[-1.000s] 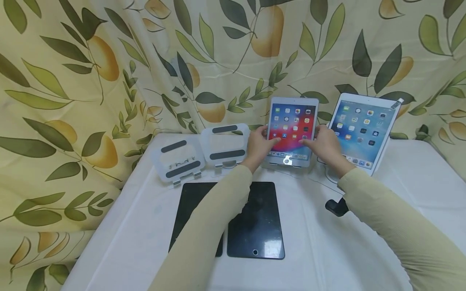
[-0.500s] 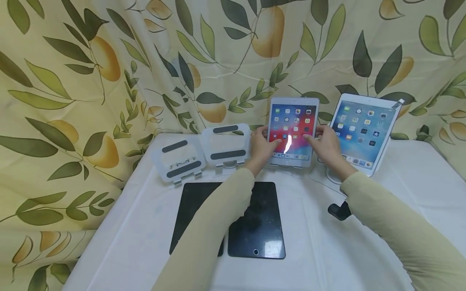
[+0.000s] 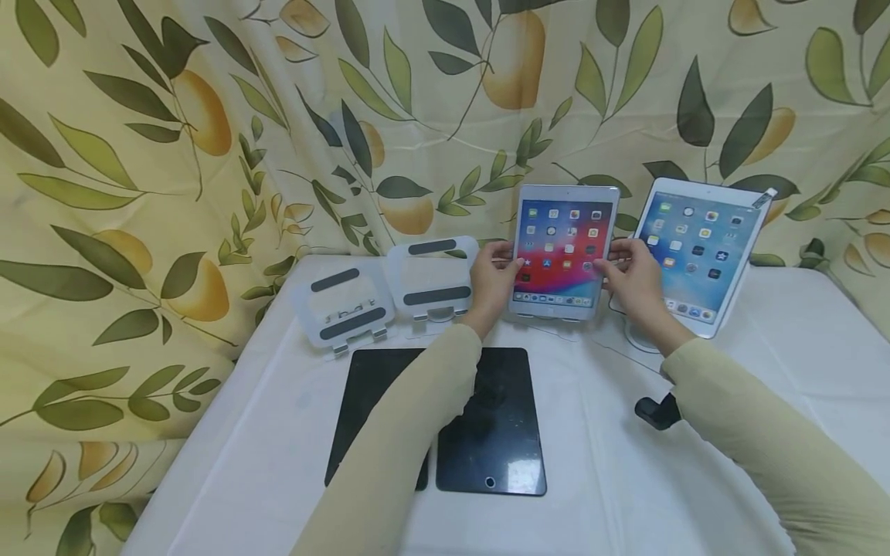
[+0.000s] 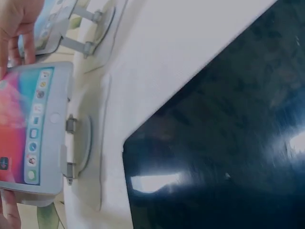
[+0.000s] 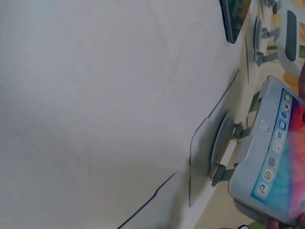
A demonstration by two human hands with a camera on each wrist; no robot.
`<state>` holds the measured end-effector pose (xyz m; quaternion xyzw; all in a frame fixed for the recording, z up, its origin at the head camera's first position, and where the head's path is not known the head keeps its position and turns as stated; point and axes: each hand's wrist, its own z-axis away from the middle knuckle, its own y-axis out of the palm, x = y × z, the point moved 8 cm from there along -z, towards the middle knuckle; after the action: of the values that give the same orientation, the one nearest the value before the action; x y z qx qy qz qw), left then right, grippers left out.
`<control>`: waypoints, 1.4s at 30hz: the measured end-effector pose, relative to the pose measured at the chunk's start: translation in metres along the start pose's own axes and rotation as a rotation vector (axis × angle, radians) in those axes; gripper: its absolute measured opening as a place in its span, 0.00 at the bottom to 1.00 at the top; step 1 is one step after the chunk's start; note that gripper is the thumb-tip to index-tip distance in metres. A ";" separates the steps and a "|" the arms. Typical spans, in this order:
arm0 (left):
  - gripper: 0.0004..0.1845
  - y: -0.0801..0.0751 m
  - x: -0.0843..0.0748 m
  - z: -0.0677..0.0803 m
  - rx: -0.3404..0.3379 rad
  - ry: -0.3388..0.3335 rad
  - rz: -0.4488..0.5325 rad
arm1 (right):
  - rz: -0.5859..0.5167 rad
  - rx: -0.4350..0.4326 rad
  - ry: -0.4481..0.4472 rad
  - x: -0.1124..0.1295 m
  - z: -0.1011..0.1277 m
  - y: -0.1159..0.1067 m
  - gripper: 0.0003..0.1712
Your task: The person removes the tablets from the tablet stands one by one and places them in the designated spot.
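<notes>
While the lit tablet [image 3: 563, 251] leaned upright on its stand [image 5: 224, 143] at the far side of the desk [image 3: 612, 479], the left hand [image 3: 492, 282] and right hand [image 3: 629, 272] each gripped one of its side edges, apparently to steady it there. Two dark tablets [image 3: 490, 421] lay flat nearer, and two empty stands [image 3: 389, 297] waited to the left.

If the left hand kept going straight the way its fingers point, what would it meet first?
Probably nothing new: the left hand already grips the lit tablet by its left edge. Past that edge, likely the leaf-print curtain, though depth is unclear.
</notes>
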<state>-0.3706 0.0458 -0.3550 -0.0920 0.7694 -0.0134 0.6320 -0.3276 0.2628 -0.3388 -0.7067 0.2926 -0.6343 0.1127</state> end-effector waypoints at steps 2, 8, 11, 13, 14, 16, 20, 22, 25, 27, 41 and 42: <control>0.15 0.000 0.000 0.000 0.003 0.014 -0.007 | -0.007 0.003 0.001 -0.001 0.001 -0.001 0.28; 0.15 -0.002 -0.003 0.000 0.032 0.060 -0.016 | -0.068 0.033 0.026 -0.002 0.000 -0.004 0.31; 0.14 -0.003 -0.006 0.000 0.056 0.111 -0.046 | -0.070 0.047 0.015 0.000 0.000 -0.006 0.31; 0.15 -0.004 -0.007 0.001 0.073 0.140 -0.070 | -0.064 0.051 0.007 0.001 0.001 -0.007 0.30; 0.14 -0.004 -0.008 0.001 0.079 0.152 -0.080 | -0.061 0.051 0.003 0.001 0.002 -0.008 0.30; 0.14 -0.005 -0.010 0.003 0.089 0.165 -0.093 | -0.058 0.049 -0.004 0.003 0.003 -0.009 0.30; 0.15 -0.007 -0.014 0.005 0.101 0.166 -0.099 | -0.060 0.050 -0.019 0.006 0.006 -0.013 0.30; 0.15 -0.008 -0.017 0.006 0.109 0.168 -0.094 | -0.063 0.051 -0.028 0.008 0.007 -0.015 0.30; 0.15 -0.012 -0.023 0.009 0.123 0.184 -0.087 | -0.072 0.054 -0.040 0.013 0.010 -0.019 0.29; 0.15 -0.015 -0.025 0.011 0.134 0.190 -0.086 | -0.072 0.057 -0.046 0.015 0.013 -0.020 0.28; 0.14 -0.024 -0.032 0.030 0.262 0.202 -0.018 | 0.015 0.076 -0.109 0.025 0.040 -0.027 0.29; 0.14 -0.024 -0.031 0.032 0.273 0.196 -0.008 | 0.017 0.075 -0.114 0.025 0.042 -0.028 0.28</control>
<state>-0.3306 0.0303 -0.3277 -0.0066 0.8181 -0.1293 0.5604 -0.2790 0.2623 -0.3104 -0.7345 0.2675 -0.6026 0.1610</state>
